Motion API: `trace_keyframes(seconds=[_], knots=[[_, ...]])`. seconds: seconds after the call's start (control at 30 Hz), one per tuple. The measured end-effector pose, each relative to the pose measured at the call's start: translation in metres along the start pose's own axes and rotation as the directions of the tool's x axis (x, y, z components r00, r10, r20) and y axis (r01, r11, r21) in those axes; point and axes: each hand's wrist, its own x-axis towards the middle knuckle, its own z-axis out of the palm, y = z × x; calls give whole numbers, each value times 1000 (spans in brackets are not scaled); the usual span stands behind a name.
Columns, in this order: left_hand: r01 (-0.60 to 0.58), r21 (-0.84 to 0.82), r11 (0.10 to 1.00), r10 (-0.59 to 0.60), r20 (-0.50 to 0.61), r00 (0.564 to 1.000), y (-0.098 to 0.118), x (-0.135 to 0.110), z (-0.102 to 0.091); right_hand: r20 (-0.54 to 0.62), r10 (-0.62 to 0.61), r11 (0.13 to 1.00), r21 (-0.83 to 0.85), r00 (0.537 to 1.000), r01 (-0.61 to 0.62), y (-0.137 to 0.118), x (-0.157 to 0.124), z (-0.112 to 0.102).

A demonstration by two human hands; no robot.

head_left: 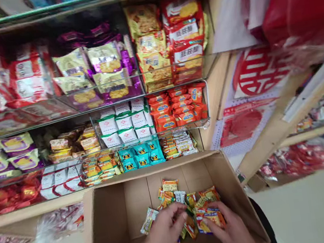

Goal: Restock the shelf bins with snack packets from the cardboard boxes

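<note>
Right grip (232, 226) half-open around packets (209, 220); left grip (166, 227) narrower

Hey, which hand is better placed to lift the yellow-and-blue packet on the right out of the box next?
Probably the right hand: its fingers bracket the yellow-and-blue packet. The left hand is farther off, beside other packets.

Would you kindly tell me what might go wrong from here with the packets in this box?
The right hand appears to grip an orange-and-yellow packet amid others, so a neighbour could be dragged along or slip loose. The loose packets in the cardboard box lie jumbled in several wrappers, so kinds might get mixed up. The box's far edge appears close to the shelves, so a bump could perhaps jostle the teal packets.
</note>
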Motion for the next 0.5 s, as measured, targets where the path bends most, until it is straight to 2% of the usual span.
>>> trace_keyframes(seconds=[0.03,0.13,0.17,0.23,0.3,0.37,0.43,0.5], knots=[[-60,36,998,63,-76,995,12,4,-12,-36,16,1000,-16,999,-17,5,-1,-3],[-203,200,958,242,-191,951,44,26,-48,-116,54,997,-41,992,-59,21,-6,-11],[-252,279,926,311,-193,930,52,39,-58,-135,67,997,-40,989,-73,25,-7,-12],[-318,404,858,383,-91,919,62,71,-75,-149,84,996,-26,985,-89,30,-10,-11],[-335,484,809,338,83,937,62,110,-82,-136,77,997,-20,988,-80,31,-12,-11],[-313,568,761,258,177,950,54,151,-80,-111,66,997,-31,992,-70,29,-12,-12],[-289,661,693,182,227,957,41,191,-71,-86,66,997,-39,994,-69,26,-11,-16],[-267,760,592,147,224,963,29,229,-62,-55,76,997,-30,996,-77,24,-10,-20]])
